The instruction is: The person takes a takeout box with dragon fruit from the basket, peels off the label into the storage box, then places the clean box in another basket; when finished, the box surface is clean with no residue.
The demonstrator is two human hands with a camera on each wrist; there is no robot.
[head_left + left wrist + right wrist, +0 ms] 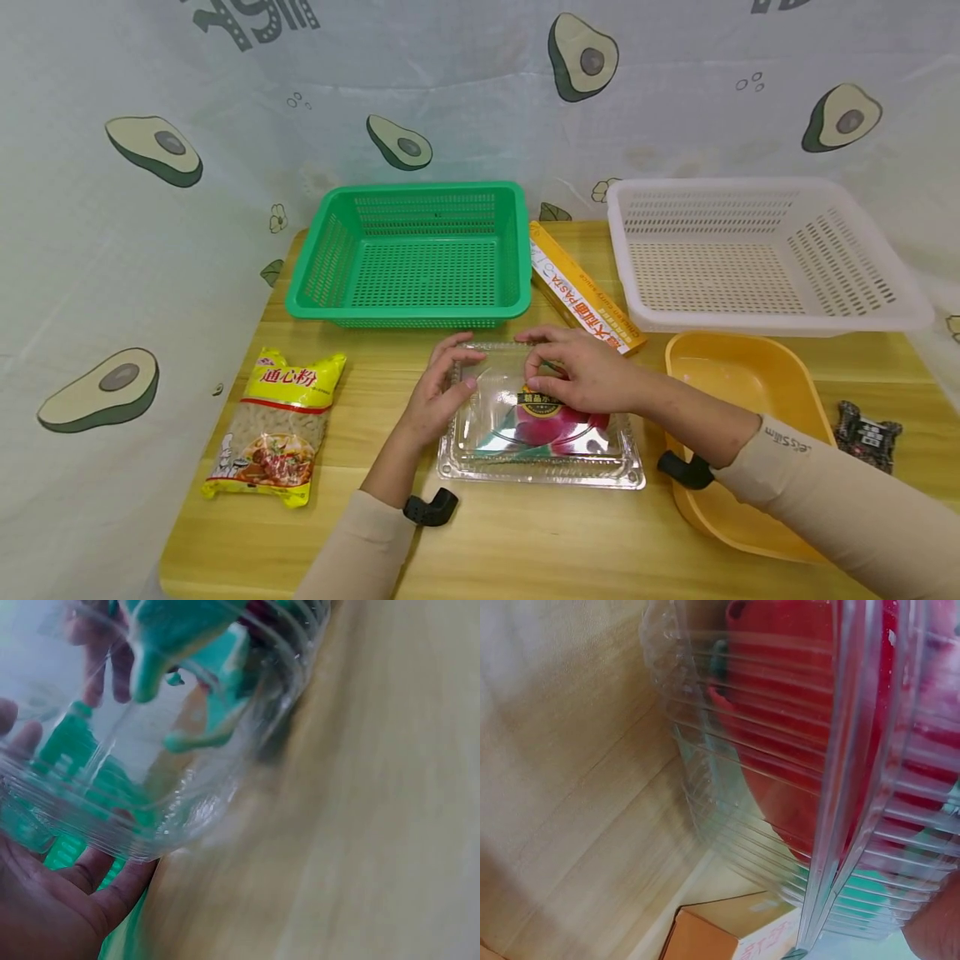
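A clear plastic fruit box (487,433) with a round gold-and-black label (540,400) lies in the middle of the table. Through its wall shows red fruit (780,727) with green, pointed tips (180,637). My left hand (435,400) touches the box's left side and lid, its fingers slightly bent. Over the lid, my right hand (581,371) has thumb and index tips close together beside the label; whether they pinch anything is hidden. Only a small patch of that hand enters the right wrist view at the lower right edge.
Behind are a green basket (408,312), a yellow pasta box (585,287) and a white basket (750,321). A yellow macaroni bag (277,421) lies left. Right of the fruit box are an orange tub (720,367), under the right forearm, and a small black packet (866,435).
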